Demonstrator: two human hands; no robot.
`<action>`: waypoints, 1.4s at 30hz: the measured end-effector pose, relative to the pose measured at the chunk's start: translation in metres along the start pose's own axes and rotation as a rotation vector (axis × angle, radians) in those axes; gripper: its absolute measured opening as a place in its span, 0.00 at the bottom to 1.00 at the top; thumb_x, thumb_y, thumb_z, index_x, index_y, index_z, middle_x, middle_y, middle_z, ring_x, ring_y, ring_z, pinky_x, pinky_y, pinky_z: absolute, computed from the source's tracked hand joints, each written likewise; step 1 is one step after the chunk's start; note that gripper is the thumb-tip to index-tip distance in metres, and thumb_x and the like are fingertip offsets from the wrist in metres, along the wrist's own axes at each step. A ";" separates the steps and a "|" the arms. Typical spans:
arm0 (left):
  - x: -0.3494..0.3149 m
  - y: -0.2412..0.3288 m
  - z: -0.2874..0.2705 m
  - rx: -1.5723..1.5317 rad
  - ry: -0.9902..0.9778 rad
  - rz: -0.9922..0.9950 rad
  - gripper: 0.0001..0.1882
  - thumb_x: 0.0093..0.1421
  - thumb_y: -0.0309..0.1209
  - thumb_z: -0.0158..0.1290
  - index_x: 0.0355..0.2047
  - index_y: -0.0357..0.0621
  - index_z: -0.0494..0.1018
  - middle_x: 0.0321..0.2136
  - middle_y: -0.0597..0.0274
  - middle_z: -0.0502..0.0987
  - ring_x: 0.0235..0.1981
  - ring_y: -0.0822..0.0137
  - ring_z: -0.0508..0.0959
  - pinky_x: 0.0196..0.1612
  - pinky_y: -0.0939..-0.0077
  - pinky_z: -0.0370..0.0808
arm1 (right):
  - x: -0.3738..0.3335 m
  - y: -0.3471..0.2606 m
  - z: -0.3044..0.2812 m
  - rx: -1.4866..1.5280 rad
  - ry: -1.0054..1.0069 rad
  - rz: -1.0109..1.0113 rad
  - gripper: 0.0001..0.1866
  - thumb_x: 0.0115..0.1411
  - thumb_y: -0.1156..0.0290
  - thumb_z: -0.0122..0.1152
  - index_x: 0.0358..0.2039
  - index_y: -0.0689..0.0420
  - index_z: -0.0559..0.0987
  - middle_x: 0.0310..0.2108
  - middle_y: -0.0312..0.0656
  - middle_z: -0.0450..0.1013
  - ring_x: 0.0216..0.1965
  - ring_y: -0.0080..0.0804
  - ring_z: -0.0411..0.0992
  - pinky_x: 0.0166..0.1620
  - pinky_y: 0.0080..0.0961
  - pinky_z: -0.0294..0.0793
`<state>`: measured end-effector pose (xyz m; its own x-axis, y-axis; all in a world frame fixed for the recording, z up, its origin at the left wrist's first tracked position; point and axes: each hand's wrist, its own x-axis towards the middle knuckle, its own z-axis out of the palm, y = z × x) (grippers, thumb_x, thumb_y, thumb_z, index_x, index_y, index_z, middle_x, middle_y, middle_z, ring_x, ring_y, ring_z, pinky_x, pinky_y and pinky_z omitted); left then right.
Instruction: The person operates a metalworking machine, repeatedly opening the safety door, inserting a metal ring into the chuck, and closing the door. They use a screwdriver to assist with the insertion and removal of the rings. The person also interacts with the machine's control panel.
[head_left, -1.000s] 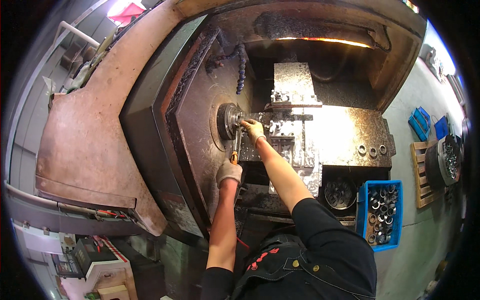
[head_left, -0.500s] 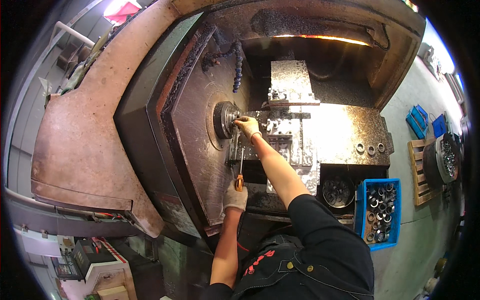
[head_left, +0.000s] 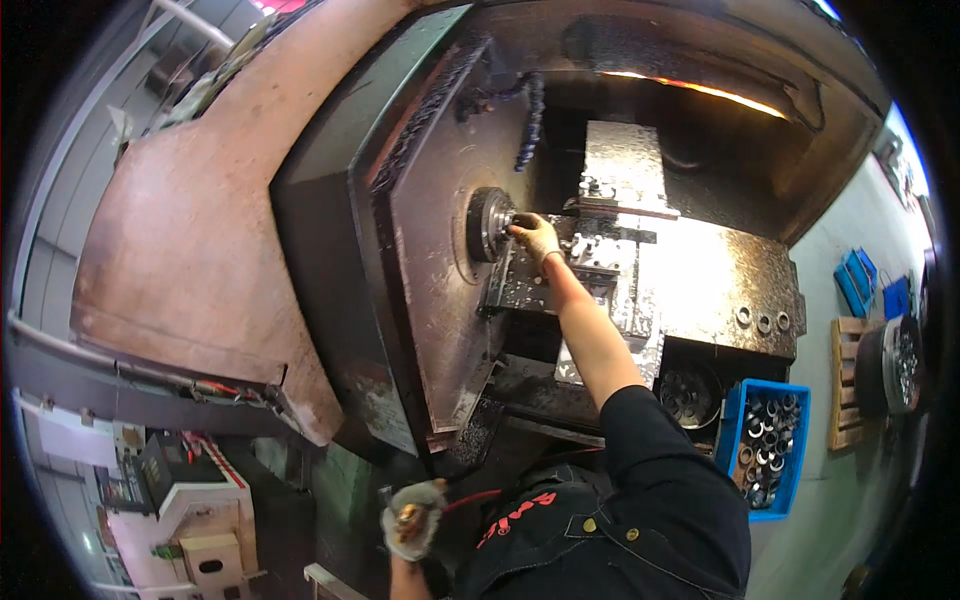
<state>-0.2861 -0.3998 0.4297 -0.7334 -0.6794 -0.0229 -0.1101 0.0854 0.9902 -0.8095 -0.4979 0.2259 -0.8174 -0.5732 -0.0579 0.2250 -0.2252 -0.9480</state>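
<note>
Standing next to this big old lathe (head_left: pixel 330 250), and the housing is huge, with a rusty brown sheet-metal cover (head_left: pixel 190 250) sweeping off the left side and the work bay wide open under an orange strip light (head_left: pixel 700 90). Inside the bay there's the slanted bed and turret block (head_left: pixel 625 190), all shiny with oil and covered in chips. A segmented coolant hose (head_left: pixel 532 120) hangs down just above the spindle.

The round chuck (head_left: pixel 488 223) sits on the dark headstock face, and that's where the action is. The person's right hand (head_left: pixel 535 235), in a grubby light work glove, is reached all the way in with the fingers curled right at the chuck's front, touching it. They look closed on something small at the chuck centre, but I can't make out a part from here.

The left hand (head_left: pixel 412 518), gloved too, is down low near the person's waist, well away from the machine, fist wrapped around a small tool with an orange-yellow handle (head_left: pixel 408 517).

Off to the right on the floor, a blue plastic crate (head_left: pixel 768 450) full of metal rings, with a dark round bin (head_left: pixel 688 393) of parts just beside it, and a wooden pallet (head_left: pixel 850 380) further right.
</note>
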 end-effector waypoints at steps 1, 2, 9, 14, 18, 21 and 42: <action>-0.002 0.007 -0.020 -0.010 -0.008 0.205 0.10 0.50 0.22 0.54 0.35 0.38 0.73 0.30 0.56 0.77 0.35 0.62 0.77 0.48 0.69 0.70 | 0.006 0.005 -0.007 -0.075 0.011 -0.094 0.21 0.46 0.74 0.68 0.43 0.61 0.76 0.37 0.40 0.76 0.37 0.24 0.73 0.41 0.20 0.73; -0.018 -0.008 -0.060 -0.097 0.045 0.083 0.18 0.53 0.28 0.55 0.44 0.37 0.67 0.40 0.52 0.72 0.41 0.59 0.75 0.49 0.65 0.71 | 0.003 -0.003 -0.001 -0.269 0.039 -0.108 0.21 0.47 0.71 0.69 0.42 0.60 0.77 0.37 0.39 0.77 0.34 0.23 0.73 0.39 0.21 0.73; 0.025 0.018 -0.169 0.885 0.270 0.226 0.28 0.54 0.29 0.54 0.54 0.39 0.60 0.50 0.52 0.68 0.47 0.58 0.73 0.48 0.67 0.71 | 0.001 -0.006 0.007 -0.296 0.078 0.039 0.17 0.52 0.62 0.64 0.39 0.57 0.79 0.29 0.36 0.76 0.25 0.20 0.69 0.28 0.18 0.68; 0.071 0.024 -0.208 1.098 0.224 0.340 0.28 0.43 0.27 0.55 0.49 0.42 0.66 0.49 0.49 0.69 0.46 0.52 0.72 0.46 0.65 0.70 | 0.013 0.011 0.001 -0.103 0.010 -0.171 0.16 0.51 0.70 0.65 0.41 0.57 0.77 0.30 0.34 0.76 0.24 0.17 0.69 0.27 0.16 0.68; 0.081 0.030 -0.205 1.123 0.227 0.202 0.26 0.44 0.26 0.54 0.47 0.42 0.68 0.55 0.44 0.63 0.50 0.47 0.69 0.50 0.62 0.68 | 0.006 -0.002 0.009 -0.331 0.067 0.032 0.18 0.52 0.61 0.64 0.40 0.59 0.78 0.34 0.39 0.77 0.29 0.22 0.72 0.33 0.20 0.71; 0.098 0.036 -0.195 1.161 0.212 0.329 0.23 0.46 0.27 0.55 0.46 0.41 0.71 0.61 0.42 0.54 0.55 0.45 0.66 0.55 0.60 0.63 | 0.013 0.007 -0.008 -0.375 0.071 -0.103 0.19 0.50 0.64 0.65 0.41 0.60 0.77 0.35 0.43 0.77 0.32 0.26 0.73 0.37 0.22 0.72; 0.051 -0.023 -0.172 0.411 0.490 0.317 0.31 0.53 0.18 0.44 0.59 0.41 0.54 0.49 0.51 0.67 0.43 0.62 0.74 0.47 0.72 0.69 | -0.050 -0.029 0.026 -0.759 0.165 -0.156 0.21 0.54 0.63 0.57 0.49 0.53 0.73 0.43 0.52 0.73 0.44 0.46 0.72 0.47 0.31 0.70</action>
<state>-0.2060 -0.5616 0.4292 -0.3968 -0.8174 0.4176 -0.2565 0.5355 0.8046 -0.7616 -0.4831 0.2644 -0.8913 -0.4412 0.1044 -0.2735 0.3396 -0.8999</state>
